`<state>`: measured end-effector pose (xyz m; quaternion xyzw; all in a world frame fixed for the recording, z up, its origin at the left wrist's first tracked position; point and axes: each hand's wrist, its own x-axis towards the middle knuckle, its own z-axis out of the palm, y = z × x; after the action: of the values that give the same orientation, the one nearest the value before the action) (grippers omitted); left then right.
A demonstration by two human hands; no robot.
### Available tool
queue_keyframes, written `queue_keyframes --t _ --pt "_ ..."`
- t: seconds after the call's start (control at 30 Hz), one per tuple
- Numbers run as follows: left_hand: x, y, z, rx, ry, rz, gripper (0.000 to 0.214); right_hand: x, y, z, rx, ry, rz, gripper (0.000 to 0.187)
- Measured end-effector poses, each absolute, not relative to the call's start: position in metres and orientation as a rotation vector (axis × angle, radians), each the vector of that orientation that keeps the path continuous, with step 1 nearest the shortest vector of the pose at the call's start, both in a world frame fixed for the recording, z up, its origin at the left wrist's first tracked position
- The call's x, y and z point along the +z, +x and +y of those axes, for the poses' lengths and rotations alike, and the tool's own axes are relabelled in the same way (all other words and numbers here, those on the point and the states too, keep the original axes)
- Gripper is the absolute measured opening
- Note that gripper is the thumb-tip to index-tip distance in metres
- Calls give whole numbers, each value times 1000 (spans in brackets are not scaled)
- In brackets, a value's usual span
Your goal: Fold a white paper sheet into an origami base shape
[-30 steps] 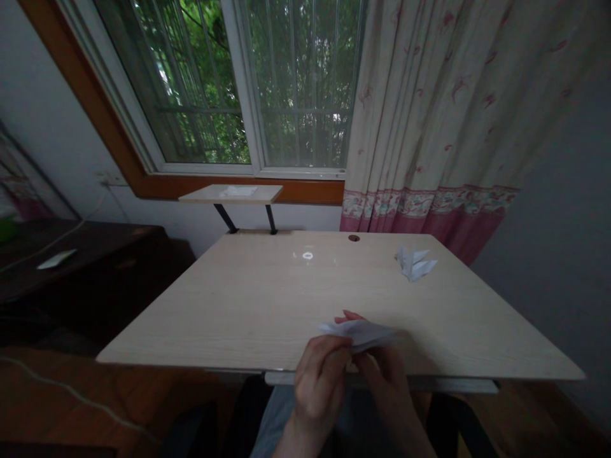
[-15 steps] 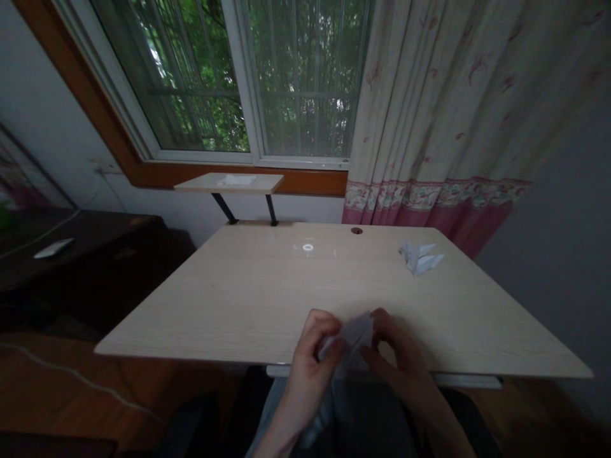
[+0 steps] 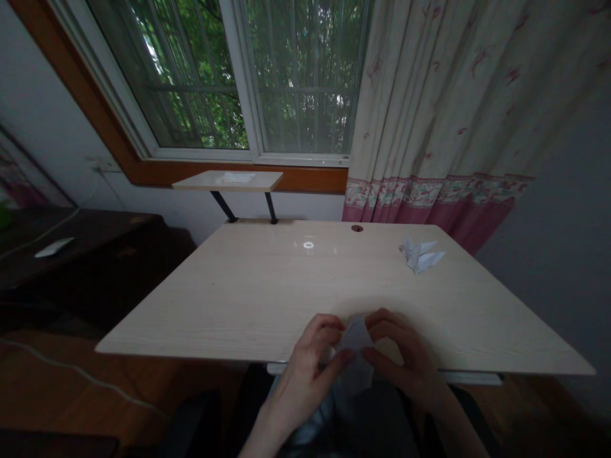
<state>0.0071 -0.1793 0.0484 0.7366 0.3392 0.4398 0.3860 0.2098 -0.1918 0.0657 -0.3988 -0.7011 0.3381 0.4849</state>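
A folded piece of white paper point(image 3: 356, 362) is held between my two hands at the near edge of the desk, its pointed tip facing away from me. My left hand point(image 3: 317, 359) pinches its left side, the thumb lying on the face of the paper. On the right side, my right hand point(image 3: 401, 353) grips it with thumb and curled fingers. The undersides of the paper and some fingertips are hidden. Farther off, on the desk's right part, lie folded white paper shapes point(image 3: 420, 256) with pointed ends, close together.
The pale wooden desk point(image 3: 238, 286) spans the view, with a cable hole point(image 3: 357, 228) near its back edge. A small raised shelf point(image 3: 200, 181) at the back left carries white paper point(image 3: 238, 177). A dark table point(image 3: 95, 235) stands at the left; a curtain point(image 3: 405, 127) hangs behind.
The paper has turned so its tip points more straight away from me and more of its flat face shows. Both hands have shifted their grip slightly, and the left fingers have straightened a little.
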Motion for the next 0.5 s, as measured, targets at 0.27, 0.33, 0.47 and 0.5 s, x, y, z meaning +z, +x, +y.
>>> queue_keyframes --t 0.27,0.33,0.47,0.5 --pt "33 15 -181 1382 1668 1245 6 53 207 -198 1199 -1102 -1608 12" --pt "31 16 -181 1417 1684 1277 10 48 204 -197 1312 -1090 -1582 22" --pt "25 18 -182 1583 1790 1239 18 30 201 -196 1438 -1117 -1381 25" --pt "24 18 -182 1630 1811 1213 20 25 201 -196 1453 -1128 -1320 32"
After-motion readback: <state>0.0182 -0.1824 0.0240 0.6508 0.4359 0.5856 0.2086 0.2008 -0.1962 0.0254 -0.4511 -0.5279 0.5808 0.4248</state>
